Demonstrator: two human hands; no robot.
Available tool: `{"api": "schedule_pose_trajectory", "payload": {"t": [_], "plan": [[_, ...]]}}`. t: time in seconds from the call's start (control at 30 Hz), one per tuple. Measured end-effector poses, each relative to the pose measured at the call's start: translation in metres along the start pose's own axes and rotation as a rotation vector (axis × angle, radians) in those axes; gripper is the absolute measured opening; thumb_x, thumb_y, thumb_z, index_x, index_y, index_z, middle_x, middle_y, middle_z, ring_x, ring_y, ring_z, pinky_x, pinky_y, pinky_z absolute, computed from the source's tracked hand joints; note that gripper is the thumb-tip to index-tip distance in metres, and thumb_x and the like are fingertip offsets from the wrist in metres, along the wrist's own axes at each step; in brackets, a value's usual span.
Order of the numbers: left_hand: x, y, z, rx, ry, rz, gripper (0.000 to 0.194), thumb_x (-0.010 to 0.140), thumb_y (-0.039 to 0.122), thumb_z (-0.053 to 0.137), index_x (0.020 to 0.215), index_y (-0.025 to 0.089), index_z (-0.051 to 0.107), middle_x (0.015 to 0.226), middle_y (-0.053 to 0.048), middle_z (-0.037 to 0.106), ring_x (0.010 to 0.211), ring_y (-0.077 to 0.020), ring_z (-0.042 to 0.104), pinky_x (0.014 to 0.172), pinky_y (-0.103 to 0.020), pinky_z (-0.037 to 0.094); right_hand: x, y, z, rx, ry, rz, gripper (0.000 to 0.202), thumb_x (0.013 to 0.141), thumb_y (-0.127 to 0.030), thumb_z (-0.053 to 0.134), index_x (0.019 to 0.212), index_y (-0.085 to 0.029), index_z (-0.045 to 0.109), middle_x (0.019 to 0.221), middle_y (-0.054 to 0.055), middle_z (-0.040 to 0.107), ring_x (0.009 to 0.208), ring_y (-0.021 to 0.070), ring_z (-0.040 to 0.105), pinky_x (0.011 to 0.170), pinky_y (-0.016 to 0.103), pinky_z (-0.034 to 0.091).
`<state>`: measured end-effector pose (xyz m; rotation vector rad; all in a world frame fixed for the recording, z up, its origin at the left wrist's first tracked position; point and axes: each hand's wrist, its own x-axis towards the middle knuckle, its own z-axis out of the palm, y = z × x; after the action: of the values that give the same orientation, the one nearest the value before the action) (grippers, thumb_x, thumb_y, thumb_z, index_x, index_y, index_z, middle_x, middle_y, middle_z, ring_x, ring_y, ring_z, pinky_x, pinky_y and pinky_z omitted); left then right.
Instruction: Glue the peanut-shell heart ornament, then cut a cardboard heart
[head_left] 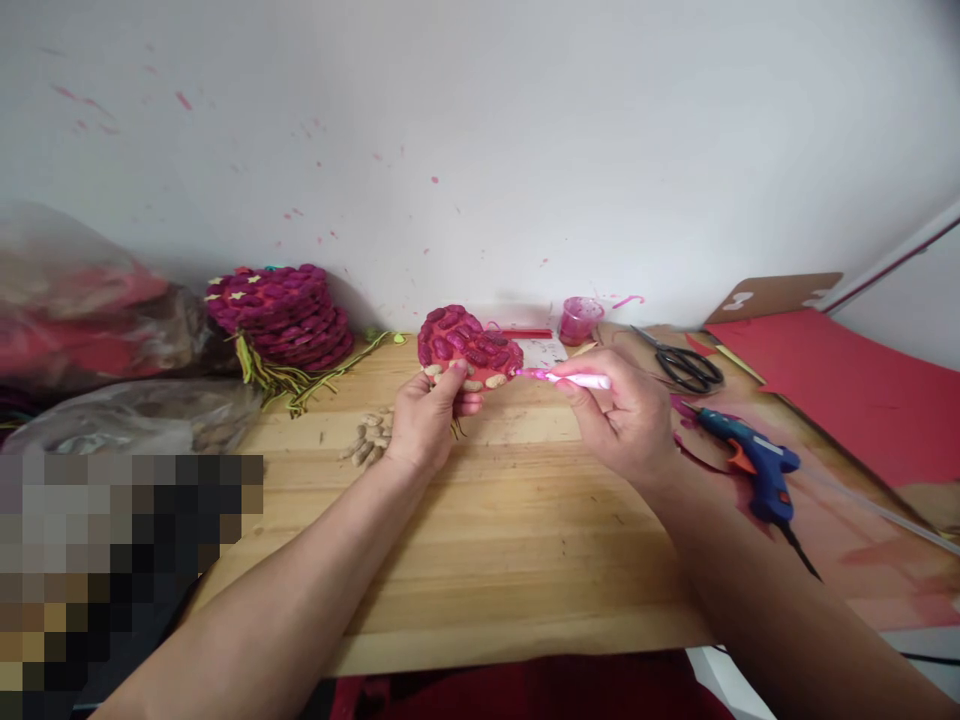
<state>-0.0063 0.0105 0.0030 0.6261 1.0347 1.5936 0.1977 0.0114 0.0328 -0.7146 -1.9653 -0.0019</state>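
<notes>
In my left hand (429,415) is a red craft piece (469,345) covered with peanuts, most painted magenta and several along the lower edge still pale. My left thumb presses on its front and the fingers sit behind it. My right hand (626,405) grips a white-handled paintbrush (589,381), whose pink-stained tip touches the right edge of the piece. A small heap of unpainted peanuts (369,438) lies on the wooden table just left of my left hand. Behind my right hand stands a plastic cup (579,320) stained with pink paint.
At the back left is a stack of magenta peanut-covered pieces (289,320) with green strings, beside plastic bags (82,310). To the right lie black scissors (679,365), a blue glue gun (761,460) with its cord, and red sheets (847,390). Paint-splattered wall (480,150) behind.
</notes>
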Motion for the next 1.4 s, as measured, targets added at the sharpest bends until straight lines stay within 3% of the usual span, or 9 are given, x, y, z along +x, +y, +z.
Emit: {"api": "schedule_pose_trajectory", "payload": {"t": [0.23,0.4,0.53,0.7,0.83,1.4], "plan": [[-0.001,0.0002,0.0012,0.01,0.004,-0.006,0.038,0.062,0.035,0.09,0.073,0.013,0.061,0.057,0.002,0.066,0.043,-0.0069,0.057,0.043,-0.016,0.048,-0.0007,-0.0004,0.0008,-0.016,0.042,0.019,0.017,0.09,-0.011,0.063,0.101,-0.023,0.068,0.088,0.003,0.072,0.084,0.0198,0.065,0.076,0.034,0.052],[-0.0005,-0.0016,-0.0001,0.016,-0.014,0.01,0.037,0.063,0.035,0.089,0.075,0.013,0.063,0.06,0.001,0.067,0.044,-0.0072,0.058,0.044,-0.017,0.049,-0.0012,-0.002,0.0022,0.004,0.003,0.038,0.014,0.091,-0.014,0.063,0.099,-0.024,0.067,0.088,0.002,0.073,0.082,0.02,0.067,0.075,0.035,0.052],[-0.0004,-0.0028,-0.0006,0.047,-0.007,0.024,0.037,0.064,0.038,0.088,0.075,0.013,0.062,0.061,0.001,0.068,0.044,-0.0079,0.059,0.046,-0.018,0.051,-0.0014,-0.0021,0.0022,-0.045,0.069,0.086,0.012,0.091,-0.016,0.063,0.099,-0.024,0.067,0.089,0.003,0.073,0.084,0.0206,0.067,0.076,0.035,0.053],[-0.0013,-0.0025,0.0005,0.075,-0.009,0.025,0.037,0.066,0.039,0.087,0.076,0.014,0.063,0.06,0.0,0.068,0.044,-0.0086,0.059,0.047,-0.019,0.052,-0.0018,-0.0026,0.0024,-0.021,0.021,0.064,0.011,0.091,-0.017,0.064,0.099,-0.024,0.067,0.088,0.002,0.073,0.081,0.0197,0.067,0.075,0.034,0.053],[-0.0022,-0.003,0.0005,0.082,-0.019,0.06,0.037,0.066,0.04,0.087,0.076,0.014,0.063,0.061,-0.001,0.069,0.044,-0.0089,0.06,0.047,-0.019,0.052,-0.0017,-0.002,0.0021,-0.056,0.083,0.085,0.011,0.091,-0.016,0.064,0.098,-0.024,0.067,0.089,0.003,0.073,0.084,0.0199,0.068,0.076,0.034,0.053],[-0.0029,-0.006,-0.0015,0.122,-0.045,0.093,0.039,0.067,0.043,0.087,0.08,0.013,0.065,0.065,-0.003,0.071,0.046,-0.0102,0.063,0.049,-0.021,0.054,-0.006,0.0047,0.0044,0.03,0.123,0.205,0.01,0.091,-0.02,0.065,0.1,-0.023,0.068,0.093,0.003,0.073,0.085,0.0199,0.068,0.076,0.035,0.054]]}}
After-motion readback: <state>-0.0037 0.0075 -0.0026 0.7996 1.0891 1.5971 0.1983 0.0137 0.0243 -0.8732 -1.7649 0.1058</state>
